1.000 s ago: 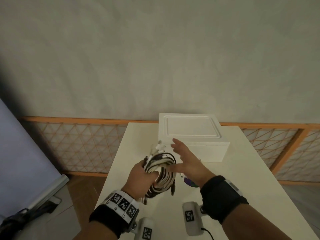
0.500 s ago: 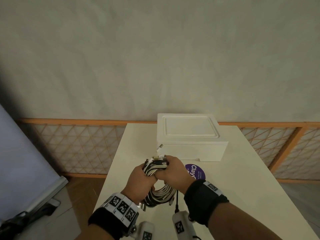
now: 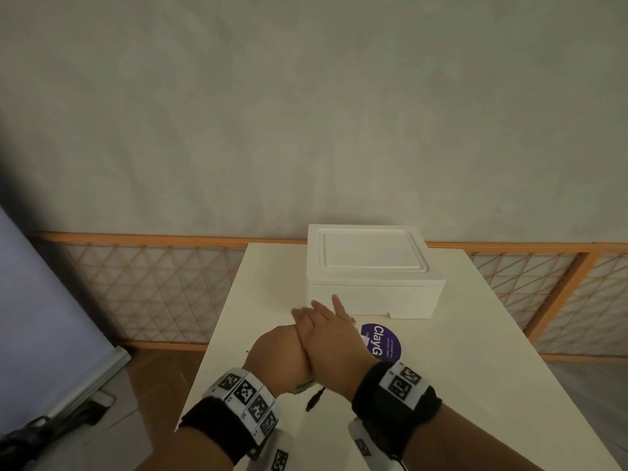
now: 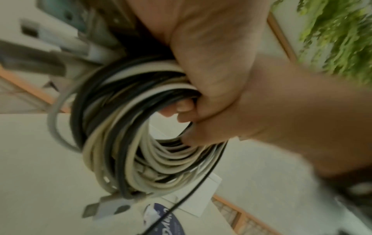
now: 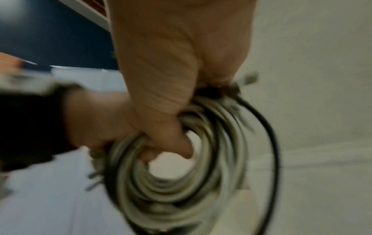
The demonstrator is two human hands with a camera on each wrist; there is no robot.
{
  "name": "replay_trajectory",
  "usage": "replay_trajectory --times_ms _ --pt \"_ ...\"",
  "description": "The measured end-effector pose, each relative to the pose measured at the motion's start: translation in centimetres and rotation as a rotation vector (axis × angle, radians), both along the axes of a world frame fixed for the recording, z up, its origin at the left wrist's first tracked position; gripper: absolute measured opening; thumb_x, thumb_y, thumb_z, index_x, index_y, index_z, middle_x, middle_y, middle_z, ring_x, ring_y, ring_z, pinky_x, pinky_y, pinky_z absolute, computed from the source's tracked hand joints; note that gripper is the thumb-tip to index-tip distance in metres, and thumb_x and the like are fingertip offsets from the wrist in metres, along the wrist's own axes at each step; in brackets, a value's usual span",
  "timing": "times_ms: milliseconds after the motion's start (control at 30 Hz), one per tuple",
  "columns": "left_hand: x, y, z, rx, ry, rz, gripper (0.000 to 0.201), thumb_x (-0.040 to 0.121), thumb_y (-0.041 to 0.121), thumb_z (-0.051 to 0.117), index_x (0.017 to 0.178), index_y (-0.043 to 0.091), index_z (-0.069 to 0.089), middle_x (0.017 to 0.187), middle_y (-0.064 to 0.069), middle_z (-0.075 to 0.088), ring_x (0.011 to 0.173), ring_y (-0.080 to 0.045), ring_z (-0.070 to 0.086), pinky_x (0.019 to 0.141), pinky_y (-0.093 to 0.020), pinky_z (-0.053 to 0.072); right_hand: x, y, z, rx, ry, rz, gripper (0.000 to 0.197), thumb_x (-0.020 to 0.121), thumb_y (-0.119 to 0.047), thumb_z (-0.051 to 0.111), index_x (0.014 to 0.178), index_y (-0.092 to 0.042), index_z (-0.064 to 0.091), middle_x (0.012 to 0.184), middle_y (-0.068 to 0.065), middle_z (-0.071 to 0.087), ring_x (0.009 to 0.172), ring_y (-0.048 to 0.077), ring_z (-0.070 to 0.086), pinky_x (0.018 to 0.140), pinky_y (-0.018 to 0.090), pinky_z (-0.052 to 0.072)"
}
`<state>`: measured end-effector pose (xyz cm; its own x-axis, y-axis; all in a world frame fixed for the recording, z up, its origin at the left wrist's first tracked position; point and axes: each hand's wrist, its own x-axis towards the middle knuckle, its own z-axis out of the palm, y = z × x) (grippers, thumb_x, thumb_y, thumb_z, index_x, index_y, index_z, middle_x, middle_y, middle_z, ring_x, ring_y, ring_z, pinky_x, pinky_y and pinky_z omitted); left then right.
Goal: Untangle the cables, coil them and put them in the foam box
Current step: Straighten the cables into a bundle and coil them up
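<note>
I hold the cables (image 4: 128,135) tight before opening the box (image 3: 370,266).
My left hand (image 3: 278,360) squeezes the coil; my right hand (image 3: 326,338), fingers straight, presses it; lid waits at 12 o'clock.

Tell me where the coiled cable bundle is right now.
The cable bundle is off the table, gripped in the left hand with the right hand against it, just in front of the closed foam box.

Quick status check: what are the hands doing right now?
Left hand grips cable coil. Right hand open, fingers straight, against left. Foam box lid on.
</note>
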<state>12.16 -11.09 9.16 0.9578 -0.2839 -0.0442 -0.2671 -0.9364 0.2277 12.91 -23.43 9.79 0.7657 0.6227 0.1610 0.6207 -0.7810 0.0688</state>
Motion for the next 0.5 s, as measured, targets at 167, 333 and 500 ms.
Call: replay_trajectory --times_ms 167,333,500 --pt "-0.3 0.4 -0.2 -0.07 -0.017 0.058 0.033 0.088 0.028 0.055 0.118 0.017 0.06 0.112 -0.003 0.067 0.101 -0.019 0.062 0.082 -0.024 0.043 0.2 -0.9 -1.1 0.284 0.304 -0.069 0.052 0.077 -0.019 0.065 0.126 -0.01 0.05 0.114 0.011 0.062 0.101 0.028 0.06 0.089 0.034 0.046" --pt "-0.8 0.3 -0.5 -0.218 0.011 0.124 0.025 0.083 0.021 0.058 0.107 0.015 0.061 0.104 -0.002 0.068 0.093 -0.019 0.063 0.072 -0.022 0.042 0.5 -0.3 -0.3 0.154 0.293 -0.108 0.025 0.083 -0.018 0.054 0.105 -0.007 0.051 0.099 0.012 0.062 0.087 0.03 0.06 0.071 0.033 0.043" --pt "-0.5 1.4 -0.3 -0.335 0.121 0.17 0.033 0.071 0.026 0.067 0.096 0.017 0.048 0.088 0.004 0.059 0.079 -0.015 0.059 0.065 -0.028 0.047 1.7 -0.3 0.4 0.076 0.269 -0.112 0.02 0.082 -0.016 0.053 0.101 -0.008 0.053 0.095 0.012 0.062 0.084 0.03 0.06 0.072 0.038 0.047"
